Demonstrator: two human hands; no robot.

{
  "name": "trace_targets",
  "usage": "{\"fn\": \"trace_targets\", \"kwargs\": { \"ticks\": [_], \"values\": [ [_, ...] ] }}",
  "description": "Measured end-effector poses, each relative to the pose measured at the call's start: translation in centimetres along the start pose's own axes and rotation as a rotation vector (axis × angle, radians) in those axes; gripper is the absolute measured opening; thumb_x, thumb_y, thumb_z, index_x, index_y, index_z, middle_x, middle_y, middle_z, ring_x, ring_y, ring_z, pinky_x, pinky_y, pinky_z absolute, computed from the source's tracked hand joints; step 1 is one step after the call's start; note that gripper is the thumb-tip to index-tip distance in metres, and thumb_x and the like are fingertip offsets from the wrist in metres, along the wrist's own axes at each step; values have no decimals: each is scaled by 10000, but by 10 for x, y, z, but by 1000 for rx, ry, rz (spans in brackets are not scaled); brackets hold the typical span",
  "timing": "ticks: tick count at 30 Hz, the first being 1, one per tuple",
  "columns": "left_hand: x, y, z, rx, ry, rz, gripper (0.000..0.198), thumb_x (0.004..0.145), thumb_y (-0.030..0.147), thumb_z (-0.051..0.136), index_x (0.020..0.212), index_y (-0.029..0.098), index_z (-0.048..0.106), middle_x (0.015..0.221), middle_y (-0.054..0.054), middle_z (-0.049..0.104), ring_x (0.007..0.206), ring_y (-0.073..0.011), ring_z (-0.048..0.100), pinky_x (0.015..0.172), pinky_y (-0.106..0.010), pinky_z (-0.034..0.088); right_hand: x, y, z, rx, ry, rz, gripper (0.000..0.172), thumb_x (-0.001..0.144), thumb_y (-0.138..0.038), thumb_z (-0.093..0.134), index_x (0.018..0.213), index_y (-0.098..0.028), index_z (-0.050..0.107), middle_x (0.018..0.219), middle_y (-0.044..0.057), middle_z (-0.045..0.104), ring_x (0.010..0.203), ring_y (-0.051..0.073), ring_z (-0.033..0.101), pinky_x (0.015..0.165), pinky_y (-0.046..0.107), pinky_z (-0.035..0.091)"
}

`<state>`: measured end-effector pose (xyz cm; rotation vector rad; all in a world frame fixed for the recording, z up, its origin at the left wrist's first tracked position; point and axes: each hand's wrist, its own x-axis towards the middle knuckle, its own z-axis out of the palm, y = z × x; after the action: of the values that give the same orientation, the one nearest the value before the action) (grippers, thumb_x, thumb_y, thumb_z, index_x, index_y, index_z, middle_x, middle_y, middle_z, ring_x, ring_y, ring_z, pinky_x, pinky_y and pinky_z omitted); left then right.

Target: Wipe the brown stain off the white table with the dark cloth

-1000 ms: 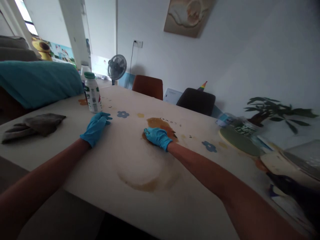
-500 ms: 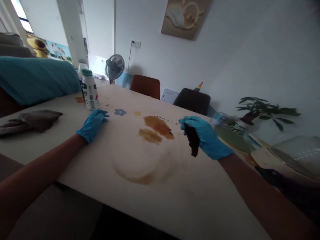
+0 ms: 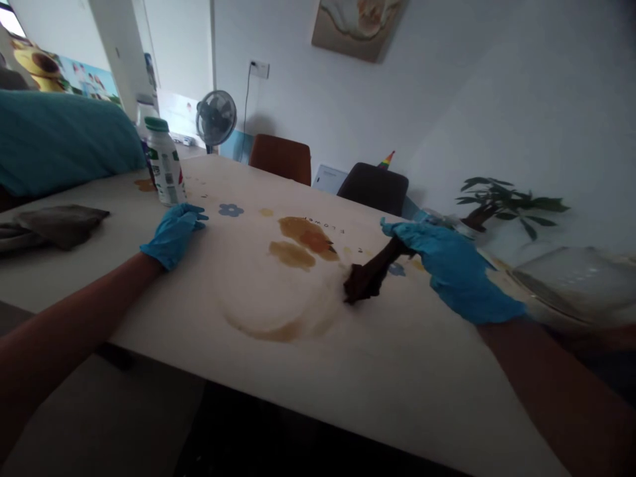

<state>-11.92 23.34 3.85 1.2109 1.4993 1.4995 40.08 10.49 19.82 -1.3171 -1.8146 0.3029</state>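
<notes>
My right hand (image 3: 447, 271), in a blue glove, grips one end of a dark brown cloth (image 3: 368, 278). The cloth's loose end hangs down to the left, close over the tabletop; whether it touches is hard to tell. My left hand (image 3: 175, 235), gloved in the same blue, rests on the white table (image 3: 199, 361) with its fingers stretched out and holds nothing. Brown liquid lies in two puddles (image 3: 293, 255) between my hands. Nearer to me, a curved brown smear (image 3: 268, 331) runs across the surface.
Bottles (image 3: 166, 165) stand just beyond my left hand. A crumpled grey cloth (image 3: 64, 222) lies at the left. Chairs (image 3: 281, 159) line the far side. At the right are a potted plant (image 3: 479, 215) and a pot with a clear lid (image 3: 571, 285).
My right hand has moved to the right with the cloth, whose free end now swings out to the left. My left hand stays at the same place on the table. The view has shifted slightly.
</notes>
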Motion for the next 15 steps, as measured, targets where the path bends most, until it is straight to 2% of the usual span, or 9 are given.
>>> {"fn": "trace_targets", "kwargs": {
  "ticks": [2, 4, 6, 8, 12, 15],
  "values": [
    [0, 1, 0, 1, -3, -1, 309, 814, 290, 631, 1086, 197, 745, 1142, -135, 830, 1009, -284, 768, 1129, -504, 669, -1, -4, -5, -57, 10, -53, 271, 1055, -339, 704, 1109, -352, 968, 1413, 41, 922, 1397, 325, 846, 1401, 576, 572],
    [-1, 1, -1, 1, -3, -1, 308, 818, 284, 632, 1089, 193, 748, 1135, -133, 829, 1005, -280, 767, 1129, -501, 671, -1, -6, -4, -16, 108, -46, 259, 1069, -353, 695, 1065, -338, 954, 1318, 48, 939, 1307, 317, 873, 1343, 575, 625],
    [-2, 2, -1, -1, 0, 0, 308, 828, 281, 629, 1093, 187, 755, 1140, -134, 827, 1008, -278, 769, 1135, -501, 670, 1, -7, 2, 88, 159, 15, 192, 1046, -385, 754, 989, -307, 920, 1119, 60, 940, 1095, 310, 902, 1187, 552, 723],
    [-3, 3, -1, -4, 3, -2, 308, 837, 277, 627, 1096, 181, 763, 1144, -136, 825, 1018, -281, 772, 1142, -507, 669, 3, -9, 9, 171, 177, 68, 144, 1036, -372, 799, 990, -280, 901, 990, 56, 911, 947, 281, 888, 1036, 488, 762],
    [-3, 2, -1, -12, 2, -2, 303, 836, 261, 624, 1093, 185, 765, 1125, -126, 822, 1031, -287, 765, 1170, -519, 659, 9, -17, 14, 144, 293, 137, 187, 1126, -222, 728, 1090, -244, 911, 863, 44, 858, 825, 213, 833, 889, 362, 708],
    [-2, 1, -1, -16, -2, 1, 296, 835, 253, 624, 1089, 190, 762, 1124, -126, 820, 1021, -290, 760, 1174, -518, 654, 14, -17, 12, 83, 349, 156, 201, 1136, -184, 731, 1130, -241, 924, 805, 26, 822, 749, 206, 782, 845, 356, 677]
  ]
}}
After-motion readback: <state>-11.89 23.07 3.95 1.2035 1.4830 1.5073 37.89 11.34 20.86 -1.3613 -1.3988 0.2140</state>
